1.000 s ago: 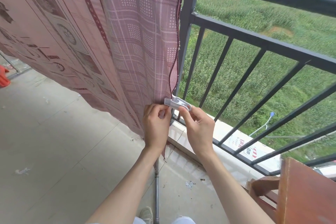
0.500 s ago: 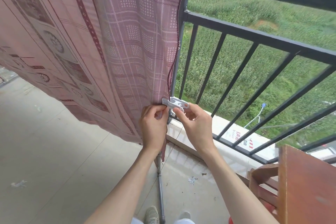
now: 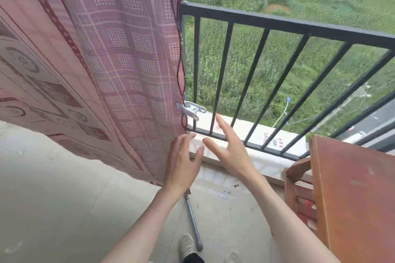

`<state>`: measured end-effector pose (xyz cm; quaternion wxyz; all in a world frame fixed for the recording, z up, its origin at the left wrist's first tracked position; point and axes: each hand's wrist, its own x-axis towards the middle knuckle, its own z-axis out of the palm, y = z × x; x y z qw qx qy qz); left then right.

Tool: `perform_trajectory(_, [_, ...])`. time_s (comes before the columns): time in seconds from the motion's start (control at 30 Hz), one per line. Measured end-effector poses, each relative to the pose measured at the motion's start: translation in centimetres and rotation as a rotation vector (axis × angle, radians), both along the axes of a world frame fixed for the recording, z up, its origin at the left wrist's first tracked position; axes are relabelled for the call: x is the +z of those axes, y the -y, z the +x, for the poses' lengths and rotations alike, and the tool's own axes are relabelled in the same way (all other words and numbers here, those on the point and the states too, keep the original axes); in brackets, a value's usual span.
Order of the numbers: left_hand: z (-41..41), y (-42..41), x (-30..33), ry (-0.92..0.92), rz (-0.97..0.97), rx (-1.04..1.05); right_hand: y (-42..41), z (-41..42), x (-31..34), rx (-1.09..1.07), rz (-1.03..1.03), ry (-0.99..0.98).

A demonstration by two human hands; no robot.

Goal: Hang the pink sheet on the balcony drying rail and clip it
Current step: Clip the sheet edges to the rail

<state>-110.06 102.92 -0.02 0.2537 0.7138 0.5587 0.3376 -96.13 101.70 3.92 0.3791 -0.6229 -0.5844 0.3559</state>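
So the pink sheet [image 3: 119, 53] is draped over the balcony railing [image 3: 277, 25] and hangs down on the left side, its dark stitched edge running right along the corner post. A white plastic clip [image 3: 190, 110] sits low on that edge, clamped onto the fabric right at the post and sticking out to the right toward the bars. Neither hand is on it. The left hand [image 3: 181, 162] is just below the clip with fingers relaxed and spread, the fingertips up near the sheet's bottom corner, holding nothing. The right hand [image 3: 229, 147] is beside it, also loose and empty, fingers fanned out in front of the lower bars. Down on the tiled floor there's a grey metal pole [image 3: 193, 222] lying by the person's shoes, and a reddish wooden table [image 3: 352, 198] fills the right corner.
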Motion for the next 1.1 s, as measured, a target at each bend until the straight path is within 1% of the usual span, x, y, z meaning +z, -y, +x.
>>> perform_trajectory(0.07, [1.1,1.2,-0.9,-0.133,-0.037,-0.136,2.2,2.6,-1.5,-0.051,-0.011,0.157])
perform_trajectory(0.17, [3.5,3.0,-2.1,-0.314,0.02,-0.27,6.7,6.5,-3.8,-0.096,-0.058,0.411])
perform_trajectory(0.27, [7.3,5.6,-2.6,-0.422,0.04,-0.419,12.0,10.5,-5.2,-0.198,-0.142,0.516])
perform_trajectory(0.33, [10.4,8.1,-3.3,-0.454,0.056,-0.511,16.0,13.0,-5.9,-0.278,-0.19,0.569])
perform_trajectory(0.43, [15.3,13.5,-5.1,-0.489,-0.001,-0.674,23.2,16.6,-7.8,-0.379,-0.305,0.562])
perform_trajectory(0.53, [19.8,19.7,-7.7,-0.578,-0.033,-0.864,30.9,20.2,-10.5,-0.492,-0.428,0.537])
perform_trajectory(0.63, [22.0,24.0,-9.1,-0.624,-0.108,-0.97,36.3,22.4,-13.0,-0.571,-0.559,0.493])
perform_trajectory(0.73, [24.5,27.5,-10.6,-0.749,-0.2,-1.107,41.3,25.1,-14.8,-0.672,-0.672,0.481])
perform_trajectory(0.83, [26.6,29.7,-11.6,-0.831,-0.23,-1.204,44.2,27.4,-16.2,-0.704,-0.729,0.536])
perform_trajectory(0.93, [27.9,30.9,-13.0,-0.909,-0.248,-1.254,45.3,28.6,-17.3,-0.673,-0.811,0.597])
perform_trajectory(1.0, [28.1,31.5,-13.8,-0.955,-0.292,-1.263,45.6,29.0,-18.1,-0.639,-0.816,0.646])
perform_trajectory(1.1, [27.9,31.7,-14.6,-1.019,-0.346,-1.275,45.2,29.1,-18.8,-0.636,-0.791,0.616])
